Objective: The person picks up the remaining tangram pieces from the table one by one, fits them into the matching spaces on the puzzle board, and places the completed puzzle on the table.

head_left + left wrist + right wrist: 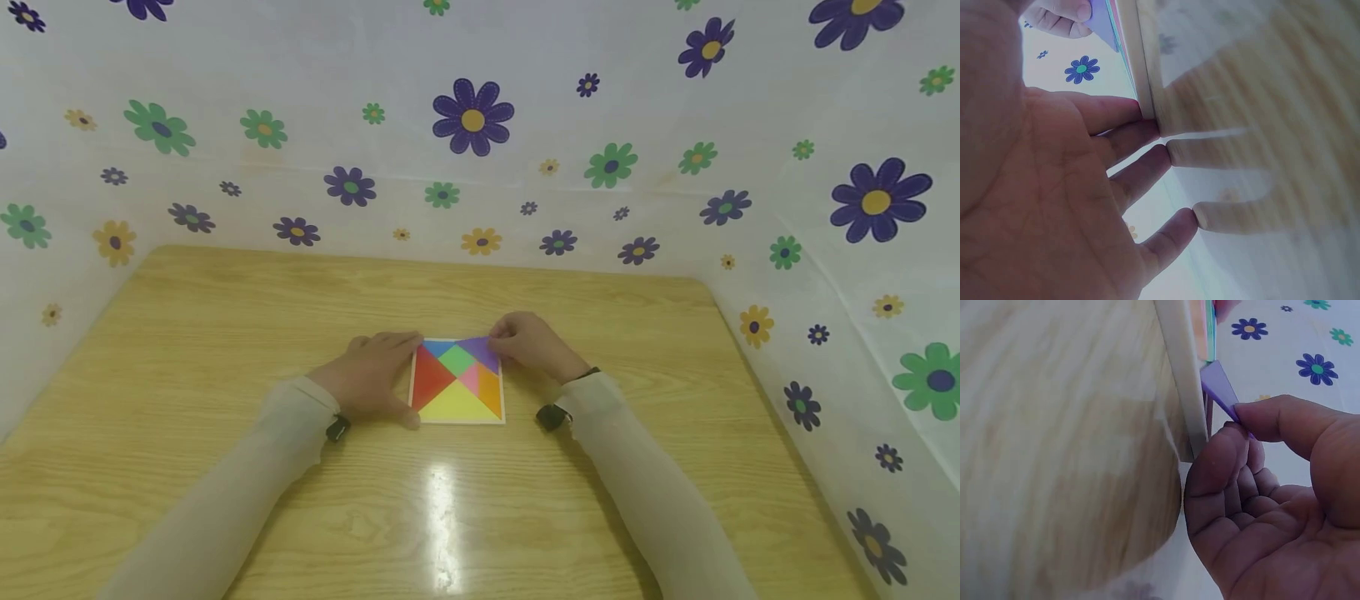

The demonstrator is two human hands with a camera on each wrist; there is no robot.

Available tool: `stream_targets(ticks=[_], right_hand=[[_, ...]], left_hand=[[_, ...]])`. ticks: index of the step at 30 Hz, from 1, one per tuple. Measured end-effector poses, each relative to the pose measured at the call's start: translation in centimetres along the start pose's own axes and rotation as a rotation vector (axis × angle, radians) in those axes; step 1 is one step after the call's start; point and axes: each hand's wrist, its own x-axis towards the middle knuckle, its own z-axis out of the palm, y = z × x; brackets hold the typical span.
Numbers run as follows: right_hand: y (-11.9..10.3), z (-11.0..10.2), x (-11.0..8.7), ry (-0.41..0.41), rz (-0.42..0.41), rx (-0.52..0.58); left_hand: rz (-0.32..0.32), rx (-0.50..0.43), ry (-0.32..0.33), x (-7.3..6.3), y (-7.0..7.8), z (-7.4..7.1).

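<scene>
A square tangram tray (461, 422) with a pale rim lies on the table, filled with coloured pieces. My right hand (536, 342) pinches the purple triangle (1221, 387) between thumb and index finger at the tray's upper right corner. In the right wrist view that triangle tilts up from the tray. Along the tray's left side my left hand (367, 375) rests, its fingers (1138, 175) extended at the upper left corner and its thumb by the lower left one. Red (431, 377), yellow (459, 404), green (457, 361), blue (437, 347), pink (470, 379) and orange (490, 392) pieces lie flat.
The glossy wood-grain table (360, 517) reflects a bright streak of light in front of the tray. A white cloth (525, 125) printed with flowers hangs behind the table and along its sides. Both wrists wear dark straps under pale sleeves (645, 475).
</scene>
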Motion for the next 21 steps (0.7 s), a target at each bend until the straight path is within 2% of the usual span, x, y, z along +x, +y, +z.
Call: stream_targets(ticks=[9, 13, 21], right_hand=[[-0.2, -0.2, -0.3, -0.01, 0.029, -0.012], [-0.2, -0.5, -0.3, -0.031, 0.049, -0.016], [-0.6, -1.0, -0.1, -0.055, 0.033, -0.056]], left_hand=[[-0.004, -0.006, -0.009, -0.5, 0.6, -0.6], [0.0, 0.002, -0.01, -0.4, 0.5, -0.5], [-0.006, 0.007, -0.008, 0.0, 0.0, 0.0]])
